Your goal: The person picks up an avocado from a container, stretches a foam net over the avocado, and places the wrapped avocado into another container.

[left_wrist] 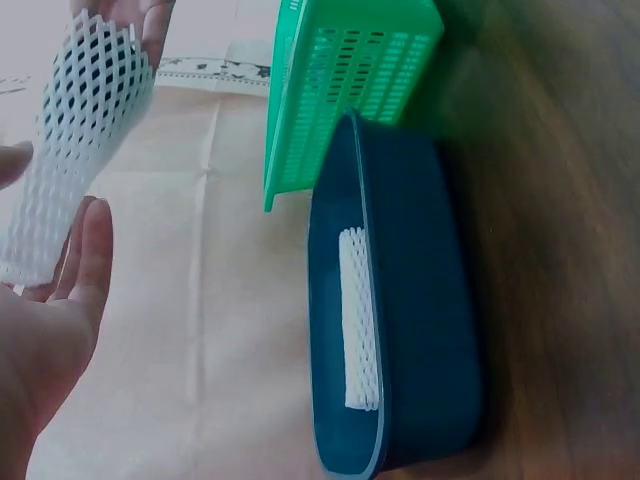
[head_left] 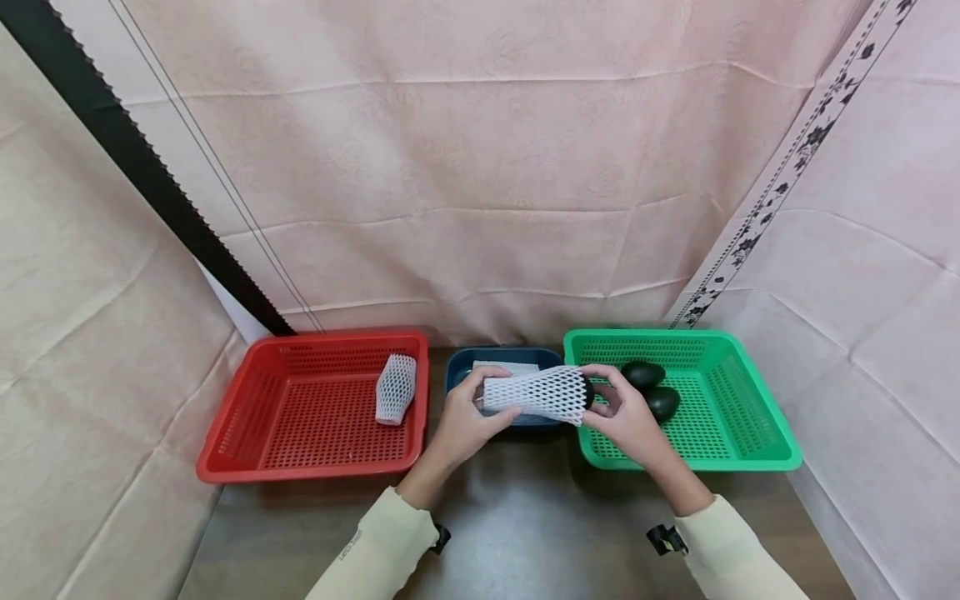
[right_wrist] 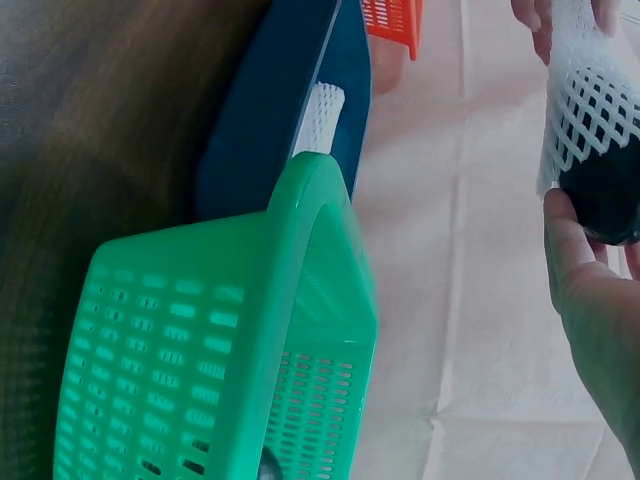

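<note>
Both hands hold a white foam net sleeve [head_left: 536, 393] above the dark blue tub [head_left: 459, 367]. A dark avocado [right_wrist: 605, 200] sits partly inside the sleeve's right end. My left hand [head_left: 467, 417] grips the sleeve's left end [left_wrist: 70, 150]. My right hand [head_left: 618, 410] pinches the right end and the avocado, fingers curled round them [right_wrist: 570, 250]. Two more dark avocados [head_left: 652, 387] lie in the green basket [head_left: 750, 417]. Another netted item [head_left: 395, 387] lies in the red basket [head_left: 247, 433].
The blue tub holds spare white foam sleeves [left_wrist: 360, 320]. The three containers stand in a row on a dark wooden table [head_left: 517, 517]. Pink cloth walls close in behind and on both sides.
</note>
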`<action>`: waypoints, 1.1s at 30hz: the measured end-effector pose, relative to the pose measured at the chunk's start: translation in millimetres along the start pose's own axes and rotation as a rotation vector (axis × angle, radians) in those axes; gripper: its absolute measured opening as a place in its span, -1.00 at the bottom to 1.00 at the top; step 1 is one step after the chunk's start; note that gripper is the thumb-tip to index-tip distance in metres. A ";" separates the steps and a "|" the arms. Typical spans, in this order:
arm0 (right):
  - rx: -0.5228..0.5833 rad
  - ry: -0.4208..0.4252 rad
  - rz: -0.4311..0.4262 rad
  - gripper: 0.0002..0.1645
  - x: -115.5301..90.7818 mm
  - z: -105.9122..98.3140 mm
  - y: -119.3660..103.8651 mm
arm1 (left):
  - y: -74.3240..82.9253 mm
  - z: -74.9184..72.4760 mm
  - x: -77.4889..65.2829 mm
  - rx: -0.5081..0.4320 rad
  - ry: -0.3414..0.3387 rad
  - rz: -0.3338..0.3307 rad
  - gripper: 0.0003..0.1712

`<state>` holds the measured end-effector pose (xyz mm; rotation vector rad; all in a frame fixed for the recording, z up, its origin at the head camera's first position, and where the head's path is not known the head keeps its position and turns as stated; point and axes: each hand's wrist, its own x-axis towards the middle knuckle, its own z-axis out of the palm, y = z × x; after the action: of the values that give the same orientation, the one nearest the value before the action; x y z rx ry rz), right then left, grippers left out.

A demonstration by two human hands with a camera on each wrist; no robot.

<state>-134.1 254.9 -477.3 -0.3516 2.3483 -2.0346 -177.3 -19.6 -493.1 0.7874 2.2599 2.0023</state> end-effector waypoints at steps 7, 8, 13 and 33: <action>-0.054 0.009 0.022 -0.30 2.6 7.8 -0.8 | 0.3 4.2 -0.3 0.067 0.004 0.002 -0.50; -0.068 0.014 0.026 -0.31 3.3 8.7 -1.1 | 0.5 4.3 -0.5 0.079 -0.002 -0.002 -0.50; -0.135 0.020 0.042 -0.34 7.2 12.5 -3.9 | 3.0 4.0 -2.1 0.110 -0.041 -0.034 -0.42; -0.206 -0.045 -0.022 -0.25 16.5 23.1 -2.5 | -0.9 10.1 2.2 0.106 -0.147 -0.037 -0.14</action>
<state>-146.1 229.1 -476.1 -0.4248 2.5432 -1.7754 -176.1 -9.4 -495.1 0.8634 2.2944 1.7588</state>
